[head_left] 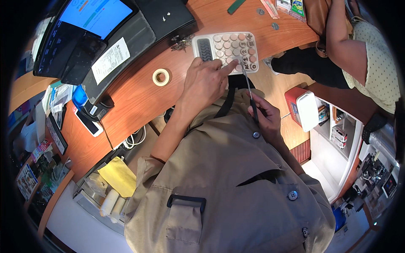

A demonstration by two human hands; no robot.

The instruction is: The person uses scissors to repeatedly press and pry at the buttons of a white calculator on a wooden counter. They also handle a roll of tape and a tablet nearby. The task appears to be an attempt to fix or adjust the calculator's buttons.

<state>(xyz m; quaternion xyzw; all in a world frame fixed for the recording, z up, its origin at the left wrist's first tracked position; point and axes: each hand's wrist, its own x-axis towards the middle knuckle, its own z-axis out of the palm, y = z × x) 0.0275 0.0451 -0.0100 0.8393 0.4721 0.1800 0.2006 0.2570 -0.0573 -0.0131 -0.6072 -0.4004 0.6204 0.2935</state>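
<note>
A white calculator (230,44) with round beige and brown keys lies near the front edge of the wooden desk, its dark screen at its left end. My left hand (207,80) rests over its near edge, index finger stretched out onto the keys and the other fingers bent. Nothing shows in that hand. My right hand (266,116) is closed around the black handle of a slim tool (247,82) with a long metal shaft. Its tip reaches the near-right keys, beside my left fingertip; the tip's exact shape is too small to make out.
A roll of tape (160,77) lies left of the calculator. Behind stand a monitor (95,19) and a black box (168,21), with a paper slip (110,60) nearby. A white phone (87,122) lies at left. Another person (375,63) is at the right, near a red-and-white box (301,109).
</note>
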